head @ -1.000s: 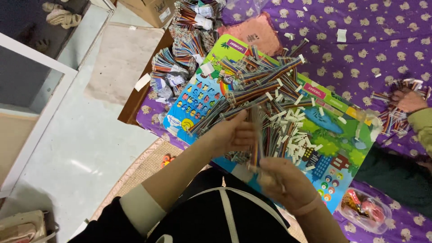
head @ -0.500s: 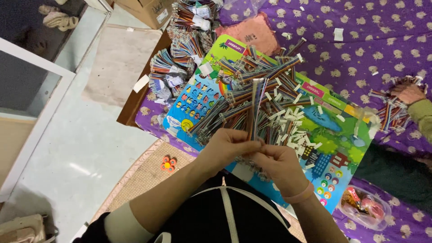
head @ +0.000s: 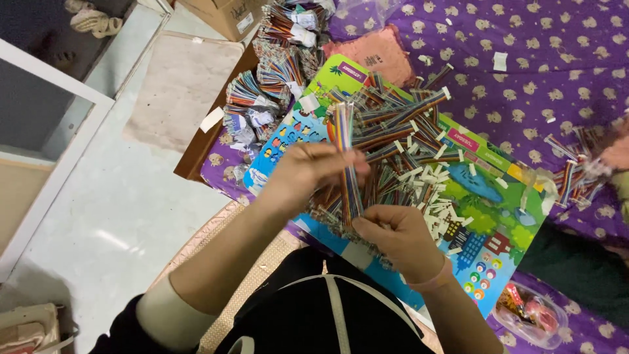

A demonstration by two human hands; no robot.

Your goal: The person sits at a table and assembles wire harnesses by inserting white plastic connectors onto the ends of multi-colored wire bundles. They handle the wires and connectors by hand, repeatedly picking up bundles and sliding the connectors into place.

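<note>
Hands come first, nearest to us: our right hand (head: 401,237) is closed round the near end of a bundle of rainbow ribbon cables (head: 347,164), and our left hand (head: 308,172) pinches the same bundle about halfway along, fingers curled over it. We hold the bundle almost upright in the view, its far end pointing away from us, above the near-left part of a colourful picture board (head: 488,196). A pink band (head: 429,280) sits on our right wrist. Just beyond our hands, a loose heap of ribbon cables (head: 406,141) with white connector ends lies spread across the board. To the near right, a clear plastic tub (head: 534,314) rests on the purple patterned cloth (head: 557,59). Farther left, tied bunches of the same cables (head: 262,98) are stacked at the cloth's edge, beside a pale mat (head: 180,88) on the floor. At the far right another person's hand (head: 616,151), blurred, is at a few more cables (head: 570,174). A cardboard box (head: 226,16) stands farthest away.
</note>
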